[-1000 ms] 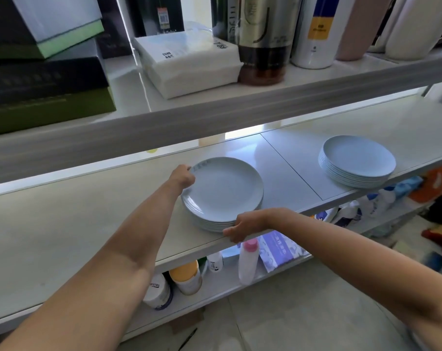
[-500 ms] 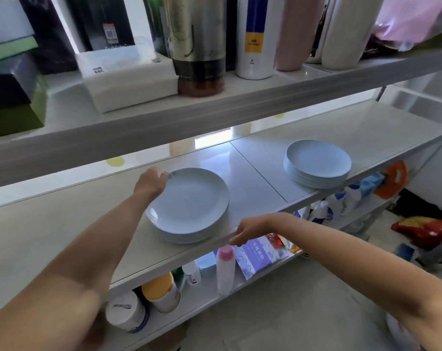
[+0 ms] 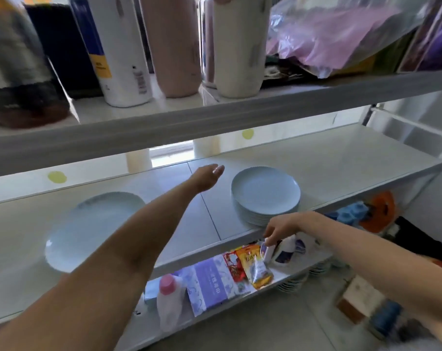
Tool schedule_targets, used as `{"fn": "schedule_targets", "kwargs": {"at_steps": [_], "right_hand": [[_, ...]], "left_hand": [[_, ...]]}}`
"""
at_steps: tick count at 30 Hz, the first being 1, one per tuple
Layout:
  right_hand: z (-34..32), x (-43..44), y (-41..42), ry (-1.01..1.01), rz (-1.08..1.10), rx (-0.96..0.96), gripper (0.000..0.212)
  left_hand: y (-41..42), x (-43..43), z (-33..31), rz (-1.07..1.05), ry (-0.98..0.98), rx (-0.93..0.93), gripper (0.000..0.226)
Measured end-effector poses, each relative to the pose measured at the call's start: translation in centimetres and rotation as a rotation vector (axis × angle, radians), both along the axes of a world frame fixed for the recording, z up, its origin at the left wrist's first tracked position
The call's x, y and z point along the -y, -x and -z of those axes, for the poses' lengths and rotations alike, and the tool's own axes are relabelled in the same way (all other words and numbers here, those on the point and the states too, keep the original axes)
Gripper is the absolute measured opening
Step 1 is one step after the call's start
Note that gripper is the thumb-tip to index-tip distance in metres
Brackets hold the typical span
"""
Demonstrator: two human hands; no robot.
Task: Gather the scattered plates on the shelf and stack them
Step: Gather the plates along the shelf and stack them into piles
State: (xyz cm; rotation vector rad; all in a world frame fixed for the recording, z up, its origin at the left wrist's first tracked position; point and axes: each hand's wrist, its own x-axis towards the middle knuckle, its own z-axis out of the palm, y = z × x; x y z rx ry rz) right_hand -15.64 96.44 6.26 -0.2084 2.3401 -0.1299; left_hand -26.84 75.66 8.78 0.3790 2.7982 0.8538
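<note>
On the white middle shelf [image 3: 341, 168], a stack of pale blue round plates [image 3: 265, 193] sits close to the front edge. A second, blurred stack of the same plates [image 3: 88, 229] lies well apart to its left. The left hand [image 3: 206, 177] hovers between them, nearer the first stack, with its fingers [image 3: 218, 170] straight, together and holding nothing. The right hand [image 3: 280, 226] is at the shelf's front edge just below the first stack, fingers [image 3: 270, 238] loosely bent downward and empty.

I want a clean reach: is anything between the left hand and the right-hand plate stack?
Nothing visible. Only bare shelf lies between the left hand and the right-hand plate stack. The right hand is at the shelf's front edge, off that line.
</note>
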Motion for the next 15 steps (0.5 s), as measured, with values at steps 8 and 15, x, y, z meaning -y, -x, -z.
{"fn": "schedule_targets", "kwargs": {"at_steps": [8,15], "right_hand": [[0.6,-2.6,2.2,0.036,-0.156,0.083,0.053],[1.4,-3.4,3.2,0.090,-0.233,0.036,0.045]], "left_hand": [[2.2,-9.5,-0.6,0.033,0.070,0.123,0.060],[4.3,-11.4,0.8,-0.014,0.084,0.240,0.073]]}}
